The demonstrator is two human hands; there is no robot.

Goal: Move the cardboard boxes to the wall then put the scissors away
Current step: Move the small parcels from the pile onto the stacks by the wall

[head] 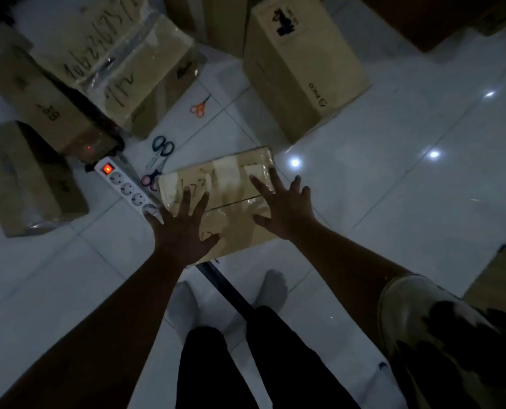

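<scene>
A flat taped cardboard box (231, 184) lies on the white tiled floor just ahead of my feet. My left hand (184, 225) is over its near left corner with fingers spread. My right hand (281, 205) is over its right side, fingers spread too; neither grips anything. Three pairs of scissors lie beyond the box: orange-handled scissors (199, 107), blue-handled scissors (161, 150) and pink-handled scissors (150, 180), the last touching the box's far left corner. Bigger boxes stand around: a written-on box (119, 54), a tall box (302, 69), and a small box (24, 178).
A white power strip (124, 184) with a lit red switch lies left of the flat box, near my left hand. More boxes (39, 98) stand at the back left, one (500, 278) at the right edge. A dark cable (228, 287) runs between my socked feet.
</scene>
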